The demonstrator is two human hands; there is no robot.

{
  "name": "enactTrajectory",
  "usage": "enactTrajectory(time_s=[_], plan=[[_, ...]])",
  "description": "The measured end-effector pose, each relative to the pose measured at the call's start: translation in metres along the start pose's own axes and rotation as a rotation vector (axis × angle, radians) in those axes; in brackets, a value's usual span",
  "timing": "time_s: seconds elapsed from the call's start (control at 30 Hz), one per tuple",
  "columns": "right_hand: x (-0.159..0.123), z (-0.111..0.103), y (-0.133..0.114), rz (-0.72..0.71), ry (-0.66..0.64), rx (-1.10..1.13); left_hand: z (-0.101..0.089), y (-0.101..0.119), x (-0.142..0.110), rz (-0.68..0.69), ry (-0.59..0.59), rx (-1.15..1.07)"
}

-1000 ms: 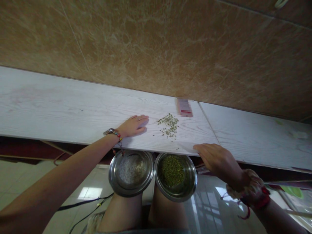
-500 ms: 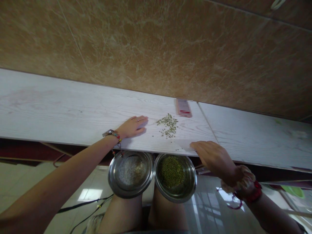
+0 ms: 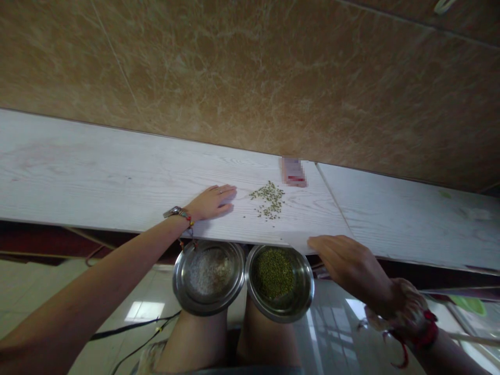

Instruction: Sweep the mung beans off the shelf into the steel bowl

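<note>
My left hand (image 3: 213, 202) lies flat on the white wood-grain board (image 3: 97, 177), fingers stretched toward a loose scatter of green mung beans (image 3: 269, 200) without touching them. At the board's front edge, right of the beans, is my right hand (image 3: 346, 260). Its fingers are held together and curve down; their undersides are hidden, so anything in them cannot be seen. Below the edge, a steel bowl of mung beans (image 3: 274, 273) rests on my right thigh. Beside it on my left thigh sits a steel bowl of white grains (image 3: 209, 273), with a tan patch in it.
A small blurred-out pinkish, phone-like object (image 3: 294, 172) lies behind the beans, near the brown marbled wall (image 3: 234, 78). A seam (image 3: 334, 195) crosses the board to the right. Dark cables (image 3: 136, 325) hang by my left leg over the tiled floor (image 3: 332, 333).
My right hand has shifted slightly right and toward me. Fewer beans show at the board's front edge above the right bowl. My left hand stays in place.
</note>
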State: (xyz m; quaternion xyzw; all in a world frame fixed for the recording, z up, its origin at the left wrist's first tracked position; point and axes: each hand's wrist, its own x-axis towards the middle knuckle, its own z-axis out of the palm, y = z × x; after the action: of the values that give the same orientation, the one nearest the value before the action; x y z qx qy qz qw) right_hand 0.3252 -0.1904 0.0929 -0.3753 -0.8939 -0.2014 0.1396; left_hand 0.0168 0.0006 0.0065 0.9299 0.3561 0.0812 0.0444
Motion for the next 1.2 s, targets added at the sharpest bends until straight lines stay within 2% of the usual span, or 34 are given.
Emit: enactTrajectory(time_s=[0.1, 0.2, 0.4, 0.5, 0.63, 0.77, 0.97, 1.2], plan=[[0.001, 0.003, 0.001, 0.029, 0.018, -0.048, 0.000, 0.001, 0.000, -0.006, -0.003, 0.001], [0.000, 0.004, -0.003, 0.015, -0.019, -0.034, -0.001, 0.001, 0.000, -0.009, -0.006, -0.002], [0.000, -0.013, -0.021, 0.023, -0.056, 0.088, 0.002, -0.002, 0.000, 0.005, 0.011, -0.018], [0.004, -0.012, -0.017, 0.025, -0.040, 0.064, 0.002, -0.003, 0.000, 0.013, 0.020, -0.017], [0.014, 0.007, -0.001, 0.050, -0.006, -0.045, 0.000, 0.000, 0.000, -0.008, 0.001, -0.007], [0.021, 0.020, 0.006, 0.052, -0.082, -0.081, -0.001, 0.000, 0.000, -0.006, -0.004, -0.011], [0.020, 0.014, 0.003, -0.004, -0.081, 0.017, 0.003, -0.004, 0.000, 0.009, 0.013, -0.012], [0.021, 0.007, 0.000, -0.035, -0.057, 0.022, -0.001, 0.000, 0.001, -0.013, -0.005, -0.015]])
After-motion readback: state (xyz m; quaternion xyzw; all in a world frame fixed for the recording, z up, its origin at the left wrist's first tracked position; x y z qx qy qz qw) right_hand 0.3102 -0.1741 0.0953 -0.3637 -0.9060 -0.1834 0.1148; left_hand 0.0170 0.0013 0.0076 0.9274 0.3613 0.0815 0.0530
